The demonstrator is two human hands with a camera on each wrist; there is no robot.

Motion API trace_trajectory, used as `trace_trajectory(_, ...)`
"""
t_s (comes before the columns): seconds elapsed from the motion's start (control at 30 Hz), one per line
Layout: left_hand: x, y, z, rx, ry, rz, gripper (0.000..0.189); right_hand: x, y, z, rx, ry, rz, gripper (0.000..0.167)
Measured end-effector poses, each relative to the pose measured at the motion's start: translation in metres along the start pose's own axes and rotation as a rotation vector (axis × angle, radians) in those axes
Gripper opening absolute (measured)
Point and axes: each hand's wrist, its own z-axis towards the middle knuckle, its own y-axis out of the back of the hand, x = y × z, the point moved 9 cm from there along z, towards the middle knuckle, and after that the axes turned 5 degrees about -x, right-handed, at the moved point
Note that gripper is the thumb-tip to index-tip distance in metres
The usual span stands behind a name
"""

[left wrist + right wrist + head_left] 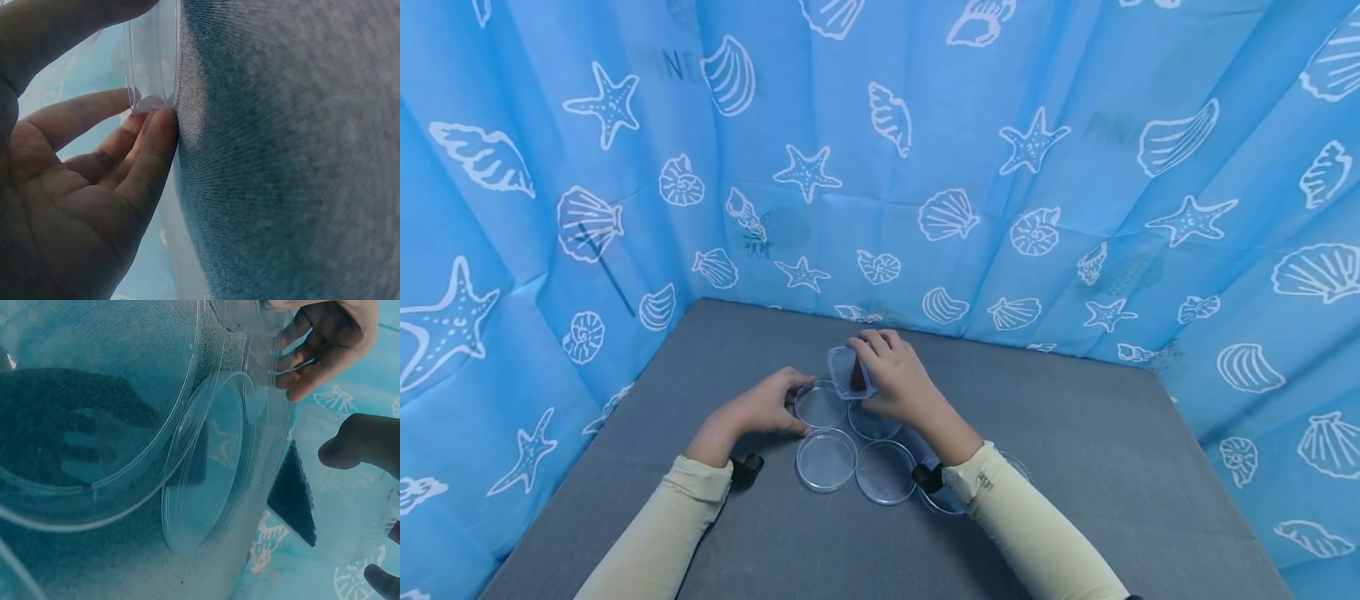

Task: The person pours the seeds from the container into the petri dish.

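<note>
My left hand (766,406) grips a clear petri dish (821,406) by its rim, thumb on the near side and fingers on the far side. In the left wrist view the fingertips (164,125) press against the dish wall, which stands on the cloth. My right hand (895,377) holds a clear square plastic tub (841,367), tilted, over the back row of dishes. Dark brown granules (294,499) lie heaped on one side inside the tub. Under the right hand sits another petri dish (874,427), partly hidden by it.
Nearer to me stand more clear petri dishes, one at the left (827,460) and one beside it (886,472). Others lie partly beneath the right forearm (942,500). Grey cloth covers the table (820,550). A blue shell-print curtain (865,167) hangs behind.
</note>
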Motion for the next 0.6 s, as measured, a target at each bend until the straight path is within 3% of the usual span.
trace_trajectory(0.27, 0.000, 0.000, 0.000, 0.000, 0.004, -0.004, 0.089, 0.004, -0.010, 0.003, 0.075, -0.028, -0.016, 0.091)
trace_trajectory(0.6, 0.001, 0.000, -0.001, -0.011, 0.020, -0.007, 0.088, 0.016, -0.014, 0.005, 0.049, 0.053, -0.054, 0.082)
